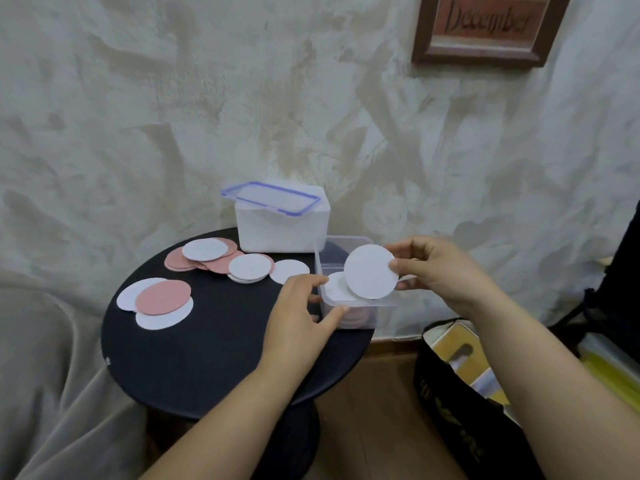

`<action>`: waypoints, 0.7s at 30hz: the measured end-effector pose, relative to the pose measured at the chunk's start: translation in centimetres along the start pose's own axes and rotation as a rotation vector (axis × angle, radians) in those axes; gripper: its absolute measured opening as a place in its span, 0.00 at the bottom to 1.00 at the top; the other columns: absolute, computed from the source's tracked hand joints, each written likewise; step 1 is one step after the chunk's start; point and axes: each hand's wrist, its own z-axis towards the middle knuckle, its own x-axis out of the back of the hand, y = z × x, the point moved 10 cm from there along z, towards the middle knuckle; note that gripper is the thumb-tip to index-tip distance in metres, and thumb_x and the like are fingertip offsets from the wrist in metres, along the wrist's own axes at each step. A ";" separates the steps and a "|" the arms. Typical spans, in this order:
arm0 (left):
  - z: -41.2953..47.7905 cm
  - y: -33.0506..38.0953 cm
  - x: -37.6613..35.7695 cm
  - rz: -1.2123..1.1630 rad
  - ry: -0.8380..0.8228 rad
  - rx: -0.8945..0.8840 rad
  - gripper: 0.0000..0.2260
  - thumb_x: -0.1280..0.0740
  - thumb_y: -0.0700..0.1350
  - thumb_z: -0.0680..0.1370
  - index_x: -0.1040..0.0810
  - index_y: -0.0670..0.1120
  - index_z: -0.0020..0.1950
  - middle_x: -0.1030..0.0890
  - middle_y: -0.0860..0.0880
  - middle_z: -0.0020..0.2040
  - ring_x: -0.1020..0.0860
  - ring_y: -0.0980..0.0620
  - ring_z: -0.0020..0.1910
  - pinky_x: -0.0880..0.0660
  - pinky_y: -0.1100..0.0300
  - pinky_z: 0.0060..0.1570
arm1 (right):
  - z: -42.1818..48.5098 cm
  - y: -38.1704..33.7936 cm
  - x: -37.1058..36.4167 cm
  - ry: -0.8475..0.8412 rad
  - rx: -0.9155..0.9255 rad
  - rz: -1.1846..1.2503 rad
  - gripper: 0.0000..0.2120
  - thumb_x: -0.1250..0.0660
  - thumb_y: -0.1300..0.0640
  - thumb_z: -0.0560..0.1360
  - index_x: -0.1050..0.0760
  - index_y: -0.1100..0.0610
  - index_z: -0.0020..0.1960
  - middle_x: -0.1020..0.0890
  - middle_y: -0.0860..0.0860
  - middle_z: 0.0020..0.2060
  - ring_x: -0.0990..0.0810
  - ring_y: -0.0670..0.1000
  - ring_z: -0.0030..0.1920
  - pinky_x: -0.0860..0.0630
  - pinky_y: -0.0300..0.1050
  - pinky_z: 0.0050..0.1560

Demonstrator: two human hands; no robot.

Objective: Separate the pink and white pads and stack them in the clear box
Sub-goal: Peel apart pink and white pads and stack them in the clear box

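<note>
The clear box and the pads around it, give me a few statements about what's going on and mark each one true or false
1. The right hand holds a white pad above the clear box. True.
2. The left hand is lifting a pink pad off the table. False: it rests against the near left side of the clear box and holds no pad.
3. The clear box is empty. False: a white pad lies on top inside it, with more pads stacked below.
4. Loose pink and white pads still lie on the black round table. True.
5. The blue-rimmed lid sits on the clear box. False: it lies on the white container behind it.
</note>
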 end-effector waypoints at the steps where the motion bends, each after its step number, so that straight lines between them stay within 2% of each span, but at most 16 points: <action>1: -0.1 -0.1 0.0 -0.005 0.005 -0.012 0.17 0.26 0.45 0.70 0.26 0.52 0.56 0.27 0.56 0.53 0.23 0.59 0.48 0.22 0.64 0.42 | 0.2 0.0 -0.3 -0.009 0.003 -0.011 0.09 0.35 0.69 0.74 0.23 0.60 0.51 0.20 0.60 0.49 0.21 0.50 0.38 0.21 0.36 0.34; 4: -0.2 -0.4 0.0 -0.020 0.014 -0.018 0.17 0.26 0.44 0.69 0.25 0.52 0.56 0.28 0.60 0.52 0.23 0.59 0.48 0.23 0.66 0.41 | 0.9 0.0 -1.3 -0.033 0.016 -0.052 0.08 0.35 0.69 0.74 0.22 0.59 0.50 0.19 0.58 0.46 0.21 0.49 0.38 0.21 0.36 0.34; 10: -0.1 -1.3 -0.1 -0.022 0.023 0.028 0.19 0.25 0.45 0.69 0.25 0.53 0.56 0.26 0.59 0.52 0.23 0.63 0.46 0.23 0.68 0.39 | 1.8 -0.4 -2.8 -0.084 0.032 -0.220 0.09 0.34 0.68 0.73 0.21 0.55 0.46 0.19 0.49 0.37 0.21 0.45 0.33 0.23 0.33 0.32; 16: -0.1 -1.3 -0.2 -0.063 0.009 0.044 0.19 0.25 0.44 0.69 0.28 0.61 0.53 0.24 0.60 0.50 0.23 0.64 0.44 0.22 0.67 0.40 | 2.4 -0.3 -3.6 -0.140 0.012 -0.400 0.08 0.33 0.66 0.73 0.20 0.57 0.49 0.17 0.53 0.41 0.19 0.50 0.38 0.21 0.34 0.35; 21: -0.1 -1.0 -0.1 -0.056 0.009 0.027 0.21 0.25 0.44 0.69 0.31 0.65 0.50 0.24 0.61 0.49 0.23 0.65 0.44 0.23 0.69 0.39 | 2.8 -0.1 -3.8 -0.143 0.005 -0.476 0.09 0.34 0.66 0.72 0.18 0.57 0.48 0.17 0.51 0.39 0.20 0.47 0.33 0.23 0.31 0.32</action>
